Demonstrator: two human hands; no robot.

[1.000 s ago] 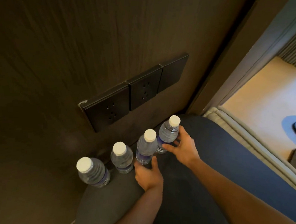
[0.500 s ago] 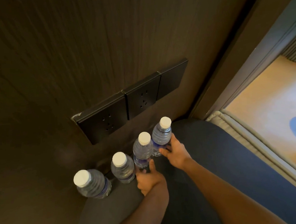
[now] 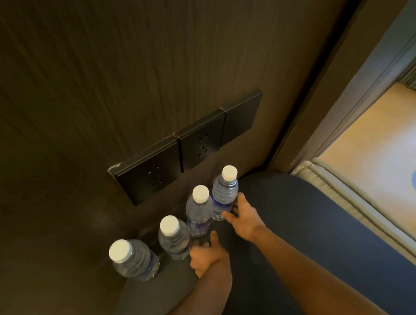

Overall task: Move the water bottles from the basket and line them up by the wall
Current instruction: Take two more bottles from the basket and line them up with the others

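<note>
Several clear water bottles with white caps stand in a row on a dark blue surface (image 3: pixel 305 224), close to a dark wood wall (image 3: pixel 146 63). My right hand (image 3: pixel 244 217) grips the lower part of the rightmost bottle (image 3: pixel 225 193). My left hand (image 3: pixel 207 255) is wrapped round the base of the neighbouring bottle (image 3: pixel 199 213), thumb up beside it. Two more bottles, a middle-left bottle (image 3: pixel 173 238) and a leftmost bottle (image 3: pixel 133 259), stand free to the left. No basket is in view.
A black panel of wall sockets (image 3: pixel 189 148) sits on the wall just above the bottles. A pale padded edge (image 3: pixel 347 196) borders the blue surface on the right, with a light floor (image 3: pixel 377 133) beyond it and a dark door frame (image 3: pixel 321 100).
Both hands stay on the two right-hand bottles, which have slid a little closer to the wall and to each other. The view has shifted slightly.
</note>
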